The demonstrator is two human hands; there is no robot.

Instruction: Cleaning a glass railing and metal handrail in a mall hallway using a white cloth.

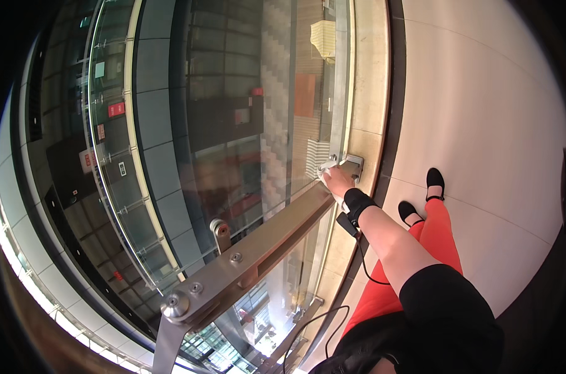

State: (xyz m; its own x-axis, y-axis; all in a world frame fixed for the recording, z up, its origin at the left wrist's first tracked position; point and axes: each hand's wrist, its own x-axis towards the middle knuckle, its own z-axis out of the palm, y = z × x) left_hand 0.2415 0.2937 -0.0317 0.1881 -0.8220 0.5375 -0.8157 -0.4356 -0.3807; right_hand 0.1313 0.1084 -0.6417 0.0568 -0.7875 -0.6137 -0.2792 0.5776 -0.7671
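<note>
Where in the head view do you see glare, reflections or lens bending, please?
In the head view, the glass balustrade panel carries soft reflections; the steel handrail and floor edge curve from fisheye bending; bright daylight blows out the lower left rim; the right hand with its white cloth is evenly lit and sharp; corners fall black.

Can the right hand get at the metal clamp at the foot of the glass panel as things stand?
Probably yes: the right hand, holding a white cloth, is already down beside the metal clamp at the glass panel, with nothing between them.

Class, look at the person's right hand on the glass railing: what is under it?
Under the right hand lies a white cloth, pressed against the glass panel. The hand hides most of it.
</note>
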